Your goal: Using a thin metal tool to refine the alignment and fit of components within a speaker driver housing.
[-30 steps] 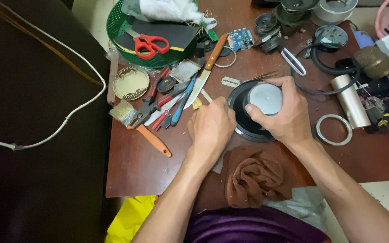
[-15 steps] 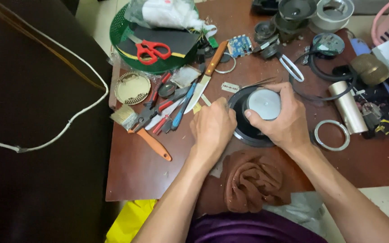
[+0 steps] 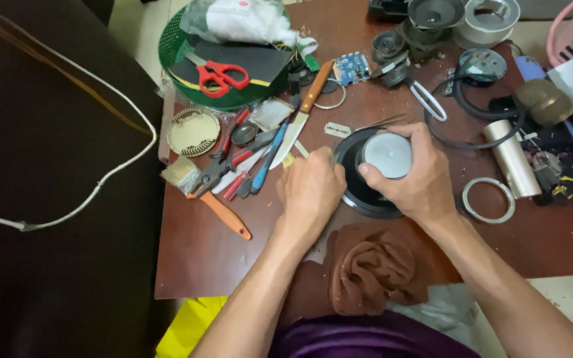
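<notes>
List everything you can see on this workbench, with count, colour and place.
Round black speaker with silver magnet cap: one, table centre, under both hands.
Red-handled scissors: one, in green basket, top left.
Wooden-handled knife: one, left of speaker.
Orange-handled paintbrush: one, left edge.
Brown crumpled cloth: one, near edge.
Silver metal ring: one, right.
Blue circuit board: one, top centre.
Left hand: at speaker rim.
Right hand: gripping the cap.

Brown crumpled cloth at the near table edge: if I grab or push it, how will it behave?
The brown crumpled cloth lies in soft folds, so it will probably sag limp when lifted. Pushed, it would likely bunch up rather than slide as one piece. It sits at the brown wooden table edge, so a nudge toward you may drop it.
</notes>
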